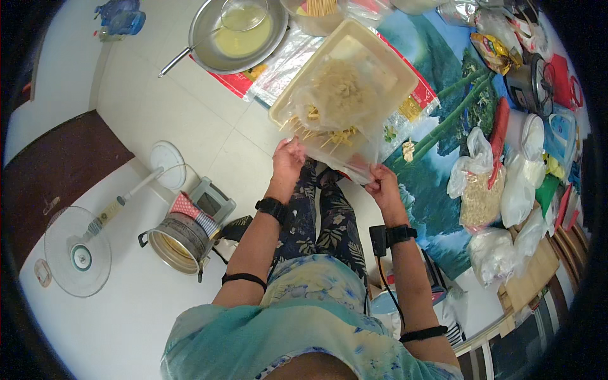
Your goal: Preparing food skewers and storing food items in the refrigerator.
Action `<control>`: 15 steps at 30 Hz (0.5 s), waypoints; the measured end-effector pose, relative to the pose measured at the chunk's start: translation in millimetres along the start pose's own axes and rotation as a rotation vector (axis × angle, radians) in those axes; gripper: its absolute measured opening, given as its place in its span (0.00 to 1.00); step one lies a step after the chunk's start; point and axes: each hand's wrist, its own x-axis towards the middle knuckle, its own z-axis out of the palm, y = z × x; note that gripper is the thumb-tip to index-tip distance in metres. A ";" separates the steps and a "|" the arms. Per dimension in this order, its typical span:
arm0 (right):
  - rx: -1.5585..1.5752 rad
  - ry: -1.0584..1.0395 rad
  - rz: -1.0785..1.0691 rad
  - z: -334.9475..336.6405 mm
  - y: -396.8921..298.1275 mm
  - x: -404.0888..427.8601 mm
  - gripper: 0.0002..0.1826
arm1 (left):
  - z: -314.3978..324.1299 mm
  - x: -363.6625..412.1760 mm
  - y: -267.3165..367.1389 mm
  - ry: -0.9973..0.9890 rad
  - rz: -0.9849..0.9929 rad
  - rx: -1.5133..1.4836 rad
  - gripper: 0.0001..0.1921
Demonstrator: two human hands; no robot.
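A translucent plastic bag [349, 90] lies over skewered food [339, 135] in a shallow cream plastic tray [380, 50]. Thin wooden sticks poke out from under the sheet towards me. My left hand [288, 156] pinches the near left corner of the plastic, close to the stick ends. At the near right corner, my right hand [382, 183] grips the same plastic between thumb and fingers. The stretch between my hands hangs over the tray's near edge and hides part of it. Most of the food shows only dimly through the plastic.
A steel pan [194, 35] with yellowish liquid and a wire strainer [244, 14] stands at the far left. Behind the tray, a metal pot [313, 23] holds wooden skewers. Bagged noodles [482, 199] and a rice cooker [527, 88] crowd the right side. A standing fan [80, 259] is at left.
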 end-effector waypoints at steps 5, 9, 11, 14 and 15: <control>-0.020 0.078 0.011 -3.2 2.9 3.4 0.06 | -16.2 11.0 10.2 0.038 0.021 0.135 0.10; -0.038 0.099 -0.010 4.1 0.1 2.2 0.06 | -14.1 -0.3 14.6 -0.004 0.052 0.140 0.09; -0.061 0.140 -0.012 4.1 -2.1 4.3 0.06 | -23.1 -6.5 15.6 0.007 0.054 0.250 0.09; -0.102 0.061 -0.033 0.7 0.9 7.4 0.07 | -43.5 6.6 20.2 0.068 0.162 0.581 0.08; -0.106 0.062 -0.032 3.8 1.2 7.3 0.07 | -43.4 8.4 22.3 0.119 0.263 0.805 0.08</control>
